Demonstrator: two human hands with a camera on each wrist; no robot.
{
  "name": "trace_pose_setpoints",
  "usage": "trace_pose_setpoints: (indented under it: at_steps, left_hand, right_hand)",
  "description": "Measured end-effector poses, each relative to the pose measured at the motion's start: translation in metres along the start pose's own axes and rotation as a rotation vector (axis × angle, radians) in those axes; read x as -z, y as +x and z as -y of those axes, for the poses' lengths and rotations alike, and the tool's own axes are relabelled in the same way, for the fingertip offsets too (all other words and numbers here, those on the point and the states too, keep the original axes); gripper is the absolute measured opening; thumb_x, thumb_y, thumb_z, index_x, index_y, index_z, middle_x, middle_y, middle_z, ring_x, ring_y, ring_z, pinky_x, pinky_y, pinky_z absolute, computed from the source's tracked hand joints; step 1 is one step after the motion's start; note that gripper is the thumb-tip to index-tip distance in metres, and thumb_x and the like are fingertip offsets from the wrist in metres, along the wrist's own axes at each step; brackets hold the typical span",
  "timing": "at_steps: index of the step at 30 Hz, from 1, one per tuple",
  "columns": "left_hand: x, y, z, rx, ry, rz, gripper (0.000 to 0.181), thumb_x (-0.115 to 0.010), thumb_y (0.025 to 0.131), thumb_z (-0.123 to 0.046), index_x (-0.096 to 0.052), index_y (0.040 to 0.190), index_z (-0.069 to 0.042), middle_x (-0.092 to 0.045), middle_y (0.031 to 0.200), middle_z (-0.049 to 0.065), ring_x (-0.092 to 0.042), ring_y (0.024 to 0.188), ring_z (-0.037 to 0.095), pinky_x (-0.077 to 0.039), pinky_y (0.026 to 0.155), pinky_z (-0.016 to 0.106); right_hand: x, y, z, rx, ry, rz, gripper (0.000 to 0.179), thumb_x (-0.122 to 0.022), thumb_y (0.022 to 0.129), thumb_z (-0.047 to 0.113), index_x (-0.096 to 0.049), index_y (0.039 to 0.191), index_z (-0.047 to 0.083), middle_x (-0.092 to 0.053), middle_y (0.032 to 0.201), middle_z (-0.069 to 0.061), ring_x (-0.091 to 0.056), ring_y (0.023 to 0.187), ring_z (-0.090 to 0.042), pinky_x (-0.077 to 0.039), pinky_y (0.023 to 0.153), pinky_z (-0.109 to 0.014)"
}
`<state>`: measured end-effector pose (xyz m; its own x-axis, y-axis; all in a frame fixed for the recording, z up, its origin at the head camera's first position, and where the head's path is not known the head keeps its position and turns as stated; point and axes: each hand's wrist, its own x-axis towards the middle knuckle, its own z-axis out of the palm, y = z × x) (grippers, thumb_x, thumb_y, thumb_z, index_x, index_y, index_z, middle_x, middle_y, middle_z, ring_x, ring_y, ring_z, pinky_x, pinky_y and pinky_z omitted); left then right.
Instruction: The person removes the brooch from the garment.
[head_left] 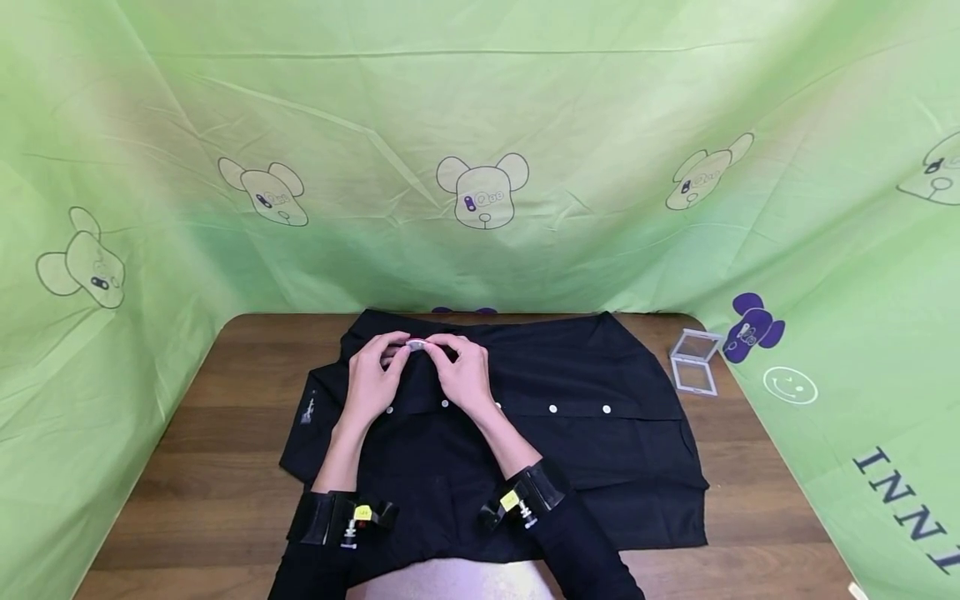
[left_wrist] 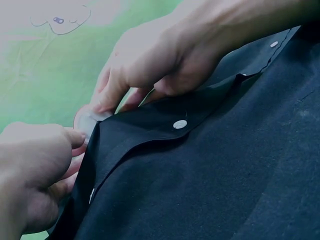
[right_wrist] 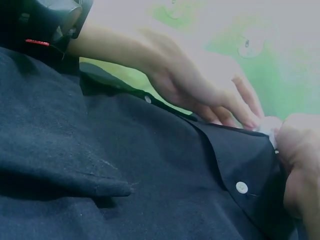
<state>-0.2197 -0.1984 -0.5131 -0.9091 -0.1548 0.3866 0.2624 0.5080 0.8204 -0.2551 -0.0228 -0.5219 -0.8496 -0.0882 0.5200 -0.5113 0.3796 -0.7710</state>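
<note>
A black shirt (head_left: 600,467) with a row of white buttons (head_left: 553,409) is spread over the table. Above its upper left part, my left hand (head_left: 371,379) and right hand (head_left: 463,375) meet at a small round whitish disc with a reddish rim, like a badge (head_left: 417,343). Each hand pinches one side of it between thumb and fingers. In the left wrist view, the badge (left_wrist: 85,120) touches a raised peak of the shirt front (left_wrist: 145,127). The fingers partly cover it, and its back cannot be made out. The right wrist view shows only a pale bit of it.
A small clear-windowed case (head_left: 693,362) stands with its lid up at the table's right edge. The wooden tabletop (head_left: 217,467) shows on both sides of the shirt. Green printed cloth (head_left: 360,192) hangs at the back and sides.
</note>
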Motion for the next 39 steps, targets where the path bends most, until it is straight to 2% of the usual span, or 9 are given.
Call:
trace_pose_setpoints:
  at_steps: [8,11,17,23,30,39]
  left_hand:
    - [0.001,0.0006,-0.0005,-0.021,0.037,-0.001,0.016,-0.077,0.108,-0.013,-0.082,0.121,-0.006,-0.082,0.116,0.016,-0.081,0.102,0.03,-0.053,0.086,0.006]
    - [0.0014,0.0004,0.0004,-0.035,0.066,-0.011,0.014,-0.077,0.108,-0.015,-0.083,0.119,-0.007,-0.083,0.111,0.014,-0.078,0.099,0.027,-0.054,0.084,0.011]
    - [0.0027,-0.0002,0.0003,-0.035,0.078,-0.024,0.013,-0.078,0.108,-0.015,-0.083,0.116,-0.007,-0.084,0.111,0.012,-0.078,0.099,0.027,-0.058,0.085,0.024]
    - [0.0027,-0.0002,-0.0001,-0.019,0.068,-0.028,0.013,-0.077,0.109,-0.015,-0.084,0.117,-0.008,-0.086,0.115,0.011,-0.079,0.101,0.029,-0.058,0.087,0.026]
    - [0.0023,-0.0004,-0.0009,-0.026,0.092,-0.022,0.014,-0.077,0.109,-0.016,-0.083,0.118,-0.008,-0.086,0.115,0.011,-0.078,0.1,0.029,-0.057,0.087,0.031]
    - [0.0017,-0.0006,0.0007,-0.021,0.117,-0.002,0.016,-0.076,0.11,-0.018,-0.082,0.121,-0.009,-0.086,0.117,0.011,-0.075,0.105,0.032,-0.055,0.09,0.036]
  right_hand:
    - [0.0022,0.0017,0.0024,-0.034,0.007,0.039,0.012,-0.083,0.104,0.024,-0.089,0.109,0.015,-0.088,0.11,-0.003,-0.083,0.108,-0.023,-0.064,0.095,-0.042]
    - [0.0031,0.0024,0.0039,-0.036,0.001,0.053,0.012,-0.083,0.105,0.025,-0.089,0.11,0.017,-0.088,0.11,-0.002,-0.082,0.109,-0.022,-0.064,0.096,-0.041]
    - [0.0041,0.0041,0.0026,0.022,-0.045,0.094,0.015,-0.083,0.105,0.024,-0.088,0.115,0.013,-0.087,0.113,-0.003,-0.079,0.115,-0.021,-0.063,0.1,-0.04]
    - [0.0044,0.0049,0.0008,0.058,-0.075,0.136,0.029,-0.084,0.103,0.021,-0.083,0.128,0.006,-0.087,0.119,-0.006,-0.076,0.121,-0.025,-0.06,0.108,-0.044]
    - [0.0034,0.0031,0.0005,0.071,-0.124,0.166,0.022,-0.083,0.103,0.024,-0.085,0.121,0.011,-0.087,0.117,-0.004,-0.075,0.121,-0.024,-0.06,0.107,-0.042]
    - [0.0029,0.0007,0.0005,0.067,-0.124,0.151,0.019,-0.082,0.104,0.021,-0.085,0.117,0.008,-0.087,0.114,-0.006,-0.077,0.119,-0.026,-0.061,0.104,-0.044]
